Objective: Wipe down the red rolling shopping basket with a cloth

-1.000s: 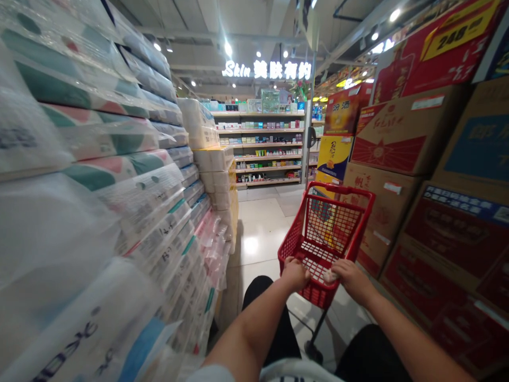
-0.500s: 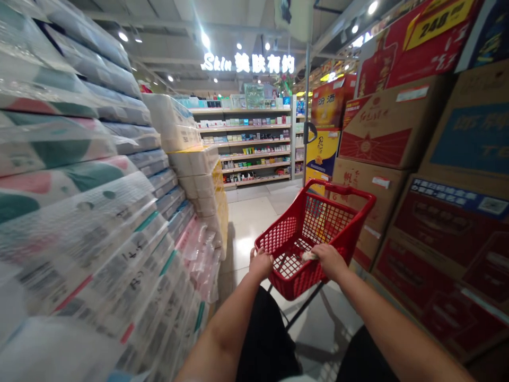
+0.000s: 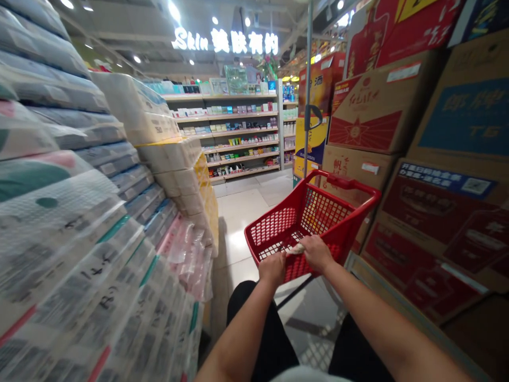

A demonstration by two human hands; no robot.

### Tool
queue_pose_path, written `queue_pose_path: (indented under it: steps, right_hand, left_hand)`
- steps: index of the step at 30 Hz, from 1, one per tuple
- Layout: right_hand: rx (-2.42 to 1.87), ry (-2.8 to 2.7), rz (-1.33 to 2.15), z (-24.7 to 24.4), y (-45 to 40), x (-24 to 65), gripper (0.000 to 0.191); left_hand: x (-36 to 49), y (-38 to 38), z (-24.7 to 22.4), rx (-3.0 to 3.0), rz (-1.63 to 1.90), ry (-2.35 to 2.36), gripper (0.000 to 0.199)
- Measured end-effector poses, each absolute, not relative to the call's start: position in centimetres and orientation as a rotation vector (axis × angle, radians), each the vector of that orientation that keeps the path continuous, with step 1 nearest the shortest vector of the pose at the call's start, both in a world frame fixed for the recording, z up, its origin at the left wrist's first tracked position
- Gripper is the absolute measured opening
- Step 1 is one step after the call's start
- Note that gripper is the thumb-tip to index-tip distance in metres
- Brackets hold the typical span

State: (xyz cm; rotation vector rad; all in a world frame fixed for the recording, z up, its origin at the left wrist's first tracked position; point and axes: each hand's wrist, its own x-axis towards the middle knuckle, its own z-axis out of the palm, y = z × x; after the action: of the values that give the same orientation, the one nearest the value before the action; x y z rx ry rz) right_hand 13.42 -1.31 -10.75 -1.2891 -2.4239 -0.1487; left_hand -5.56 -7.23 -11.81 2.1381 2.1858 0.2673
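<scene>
A red plastic shopping cart [image 3: 274, 223] stands in front of me, turned at an angle, with its handle bar at the far right. My left hand [image 3: 272, 268] is closed on the near rim of its basket. Beside it, my right hand [image 3: 317, 253] is closed too, at the same rim, with a small whitish crumpled item [image 3: 296, 249] by its fingers. Its fingertips are partly hidden, so how it holds the item is hard to tell.
Wrapped paper packs [image 3: 59, 254] are stacked high along the left. Cartons [image 3: 366, 116] line the right side. A grey metal pole [image 3: 308, 79] rises behind the cart. Farther back are shelves [image 3: 238, 132] of small goods, with light floor [image 3: 246, 204] before them.
My hands have come closer together on the rim, the left one moving right. The cart looks nearer and more turned. The packs and shelves have shifted left in view.
</scene>
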Motion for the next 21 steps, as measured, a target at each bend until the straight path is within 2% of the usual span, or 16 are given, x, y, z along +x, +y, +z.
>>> queue_pose_path:
  steps: [3,5,11,21]
  right_hand:
    - [-1.300,-2.395,-0.163,-10.7,-2.4,12.1,0.030]
    - [-1.159,-2.522,-0.181,-9.9,-2.8,12.4,0.039]
    - [-1.168,-2.585,-0.265,-7.7,-2.5,16.7,0.035]
    - [-1.297,-2.380,-0.401,-6.7,-5.4,23.3,0.026]
  left_hand:
    - [-6.7,-6.7,-11.5,2.126,0.447,2.204,0.046]
    - [-7.7,-6.4,-11.3,2.146,0.509,2.206,0.049]
    - [-10.1,-5.7,-10.3,2.303,0.024,2.108,0.039]
    - [-10.7,-5.3,-9.2,2.326,-0.040,2.056,0.033]
